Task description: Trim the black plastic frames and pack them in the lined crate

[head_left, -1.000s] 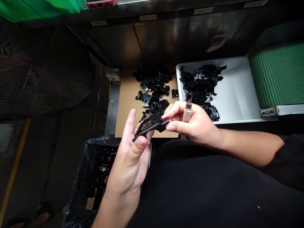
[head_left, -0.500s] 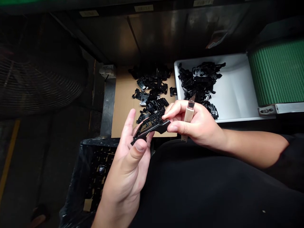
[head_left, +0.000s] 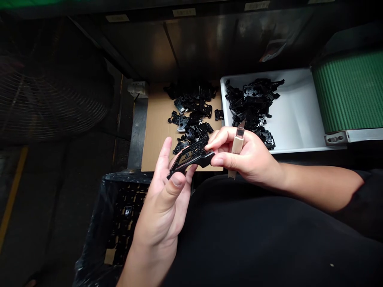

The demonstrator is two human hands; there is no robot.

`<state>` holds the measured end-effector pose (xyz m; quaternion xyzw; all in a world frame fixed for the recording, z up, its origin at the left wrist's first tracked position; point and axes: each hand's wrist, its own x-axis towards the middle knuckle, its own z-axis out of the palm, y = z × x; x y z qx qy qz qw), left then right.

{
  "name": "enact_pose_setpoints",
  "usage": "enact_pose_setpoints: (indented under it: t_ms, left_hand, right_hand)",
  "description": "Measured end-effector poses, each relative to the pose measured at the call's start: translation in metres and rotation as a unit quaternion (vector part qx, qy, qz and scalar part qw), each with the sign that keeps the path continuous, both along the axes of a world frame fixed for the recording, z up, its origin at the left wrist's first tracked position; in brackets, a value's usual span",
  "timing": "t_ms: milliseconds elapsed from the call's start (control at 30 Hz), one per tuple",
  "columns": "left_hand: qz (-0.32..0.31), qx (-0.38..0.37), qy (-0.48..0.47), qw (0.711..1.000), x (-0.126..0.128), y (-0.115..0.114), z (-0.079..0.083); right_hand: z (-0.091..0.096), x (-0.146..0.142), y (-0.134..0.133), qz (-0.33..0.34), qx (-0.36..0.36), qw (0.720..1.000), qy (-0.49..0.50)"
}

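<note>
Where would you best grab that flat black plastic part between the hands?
I'd pinch the black plastic part at its solid right end, coming from the right as the right hand does; its middle is thin openwork, and the left hand props the other end.

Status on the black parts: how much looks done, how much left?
Done, apparently: some parts lie in the bag-lined crate. In hand: left hand and right hand pinch one black part; the right also grips a small cutter. Left: a pile on the cardboard and a heap in the white tray. Which heap is finished cannot be told.
</note>
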<state>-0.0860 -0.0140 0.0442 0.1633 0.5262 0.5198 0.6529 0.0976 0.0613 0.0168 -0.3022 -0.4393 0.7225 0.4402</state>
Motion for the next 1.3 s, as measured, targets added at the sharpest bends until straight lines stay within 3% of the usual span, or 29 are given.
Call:
enact_pose_setpoints:
  t_ms: [133, 233, 400, 500, 733, 1067, 1300]
  left_hand:
    - [-0.042, 0.058, -0.005, 0.997, -0.002, -0.001, -0.010]
    - [-0.063, 0.144, 0.059, 0.986, -0.006, -0.007, -0.016]
    - [-0.062, 0.263, 0.230, 0.935, -0.013, -0.025, -0.012]
    - [-0.058, 0.292, 0.290, 0.910, -0.013, -0.033, -0.006]
    - [-0.041, 0.276, 0.317, 0.906, -0.011, -0.029, 0.013]
    - [0.037, 0.201, 0.278, 0.939, 0.002, -0.025, 0.027]
    - [-0.015, 0.229, 0.326, 0.917, -0.008, -0.030, 0.022]
  right_hand:
    - [-0.001, 0.003, -0.003, 0.028, 0.029, 0.999, 0.005]
    - [-0.004, 0.007, -0.004, 0.055, 0.092, 0.994, 0.009]
    - [-0.008, 0.018, -0.004, 0.083, 0.273, 0.958, -0.020]
    - [-0.007, 0.024, -0.007, 0.097, 0.329, 0.938, -0.042]
    - [0.001, 0.028, -0.011, 0.133, 0.218, 0.967, 0.023]
    - [0.003, 0.027, -0.005, 0.131, 0.218, 0.967, 0.028]
    - [0.004, 0.027, -0.006, 0.129, 0.241, 0.962, 0.015]
